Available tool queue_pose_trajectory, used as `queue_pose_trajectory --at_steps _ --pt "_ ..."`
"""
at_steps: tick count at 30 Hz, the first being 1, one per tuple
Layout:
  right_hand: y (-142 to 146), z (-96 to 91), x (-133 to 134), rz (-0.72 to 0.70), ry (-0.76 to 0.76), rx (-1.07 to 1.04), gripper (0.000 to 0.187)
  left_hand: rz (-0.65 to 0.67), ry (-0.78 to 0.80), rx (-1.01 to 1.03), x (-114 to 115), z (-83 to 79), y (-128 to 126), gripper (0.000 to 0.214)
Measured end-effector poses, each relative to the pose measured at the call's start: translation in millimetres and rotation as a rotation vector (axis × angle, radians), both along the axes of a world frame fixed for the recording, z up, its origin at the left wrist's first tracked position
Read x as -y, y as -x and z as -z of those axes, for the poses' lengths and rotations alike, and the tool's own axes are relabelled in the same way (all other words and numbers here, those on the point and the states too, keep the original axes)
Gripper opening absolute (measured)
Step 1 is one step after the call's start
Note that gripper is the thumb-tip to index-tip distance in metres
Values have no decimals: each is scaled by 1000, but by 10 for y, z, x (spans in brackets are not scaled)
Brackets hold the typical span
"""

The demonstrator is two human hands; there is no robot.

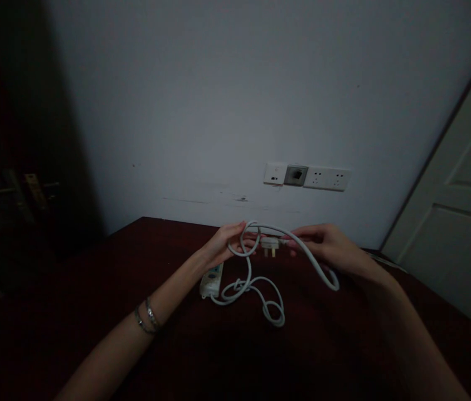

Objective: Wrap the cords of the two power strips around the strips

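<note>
My left hand (pixel 224 246) and right hand (pixel 328 249) each pinch the cord (pixel 310 257) — plug (pixel 269 243) between them (strip (pixel 212 280) just below my left).

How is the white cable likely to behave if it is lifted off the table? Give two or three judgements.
Probably floppy: the cable droops in loops below the left hand and right hand. Likely to tangle, since coils cross on the table. The power strip at its end would probably drag or swing.
</note>
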State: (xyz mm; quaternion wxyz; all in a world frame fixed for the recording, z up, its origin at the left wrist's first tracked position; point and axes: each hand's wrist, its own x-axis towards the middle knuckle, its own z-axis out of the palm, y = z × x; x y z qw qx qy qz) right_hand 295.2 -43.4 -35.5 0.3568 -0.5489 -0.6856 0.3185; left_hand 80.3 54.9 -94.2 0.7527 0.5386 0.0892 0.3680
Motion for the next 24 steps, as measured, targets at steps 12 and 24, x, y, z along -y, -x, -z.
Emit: queue_pose_trajectory --at_steps 12,24 --pt "294 133 -15 -71 -170 -114 42 58 22 23 59 -6 9 47" --pt "265 205 -137 -1 -568 177 28 -58 -167 -103 193 -5 -58 40"
